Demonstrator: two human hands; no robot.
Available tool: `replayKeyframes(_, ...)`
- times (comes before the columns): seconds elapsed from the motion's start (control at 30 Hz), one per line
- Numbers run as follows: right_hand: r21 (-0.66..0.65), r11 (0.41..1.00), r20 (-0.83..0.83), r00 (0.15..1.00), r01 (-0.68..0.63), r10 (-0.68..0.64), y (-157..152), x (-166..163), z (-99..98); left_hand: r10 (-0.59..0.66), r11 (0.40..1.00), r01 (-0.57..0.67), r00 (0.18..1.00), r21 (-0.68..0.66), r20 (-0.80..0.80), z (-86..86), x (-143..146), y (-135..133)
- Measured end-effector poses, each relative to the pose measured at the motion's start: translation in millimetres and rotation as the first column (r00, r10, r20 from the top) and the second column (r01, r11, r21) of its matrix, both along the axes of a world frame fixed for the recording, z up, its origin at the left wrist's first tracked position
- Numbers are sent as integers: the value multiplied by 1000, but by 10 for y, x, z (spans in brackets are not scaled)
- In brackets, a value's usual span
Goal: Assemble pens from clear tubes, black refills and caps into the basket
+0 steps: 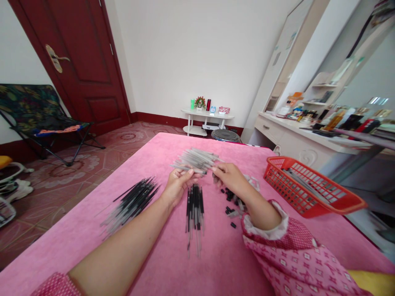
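Note:
My left hand (180,183) is closed in a pinch on a thin grey rod (197,170) with a dark tip at its right end. A little to the right, my right hand (227,174) has its fingers pressed together; what they hold is too small and blurred to make out. Just beyond both hands lies a pile of pale grey rods (199,156). Below my left hand is a bundle of black-and-grey rods (195,207), and a larger pile of such rods (135,201) lies left of my forearm. Small black pieces (230,210) are scattered under my right wrist, partly hidden.
A pink cloth (166,255) covers the table. On its right side stands a red plastic basket (296,193) with long grey rods in it. Past the table are a small white stand (197,130), a folding chair (46,111) and a cluttered dresser (286,129).

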State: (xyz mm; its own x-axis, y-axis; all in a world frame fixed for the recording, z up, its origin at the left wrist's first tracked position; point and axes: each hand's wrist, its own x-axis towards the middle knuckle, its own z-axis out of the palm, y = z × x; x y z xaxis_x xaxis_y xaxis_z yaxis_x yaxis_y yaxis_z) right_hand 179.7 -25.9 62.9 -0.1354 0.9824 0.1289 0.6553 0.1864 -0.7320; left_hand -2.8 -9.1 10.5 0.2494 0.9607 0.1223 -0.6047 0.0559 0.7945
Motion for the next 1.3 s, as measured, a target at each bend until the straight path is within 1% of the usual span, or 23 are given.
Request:
replayKeyframes(0.03,76,996,109,993,38,-46,16,57,-2,0,1000,0,1000,-15,8,-3,-4,9)
replayKeyframes(0.1,185,977,315,935,105,-160,47,173,-25,-17,999,18,999,-41,35,-14,-14,30)
replayKeyframes(0.17,209,965,465,852,158,-240,74,271,-72,-58,997,61,996,-48,65,-24,-24,44)
replayKeyframes(0.23,206,963,559,786,175,-263,94,339,-131,-96,995,98,992,-21,78,-29,-29,47)
replayKeyframes(0.3,223,962,614,744,156,-263,107,373,-186,-112,994,111,992,19,56,-26,-25,38)
replayKeyframes(0.4,259,955,652,702,148,-285,108,373,-239,-105,992,107,994,64,-33,-18,-8,14)
replayKeyframes(0.5,234,961,679,683,145,-268,96,342,-268,-84,992,94,990,81,-116,-16,14,-7)
replayKeyframes(0.57,219,969,689,685,114,-236,88,319,-291,-70,993,84,987,87,-145,-18,27,-16)
replayKeyframes(0.67,229,970,679,699,86,-222,90,298,-330,-55,991,75,984,109,-171,-22,39,-21)
replayKeyframes(0.77,230,966,655,716,116,-242,103,291,-354,-42,988,72,976,136,-213,-28,40,-16)
replayKeyframes(0.87,188,968,643,723,167,-250,112,289,-349,-17,989,53,967,138,-255,-33,39,-7)
replayKeyframes(0.97,183,969,609,755,165,-244,119,290,-309,11,990,29,960,135,-279,-38,48,-4)
replayKeyframes(1.03,230,963,533,810,140,-244,126,294,-265,27,991,14,952,132,-303,-40,60,-6)
replayKeyframes(1.13,303,946,343,913,113,-219,138,301,-197,45,989,10,931,148,-362,-40,76,-17)
replayKeyframes(1.23,311,949,150,984,49,-100,152,297,-163,49,983,26,916,181,-399,-26,83,-34)
replayKeyframes(1.3,295,955,22,1000,8,-15,163,287,-160,50,981,33,913,193,-405,-7,84,-46)
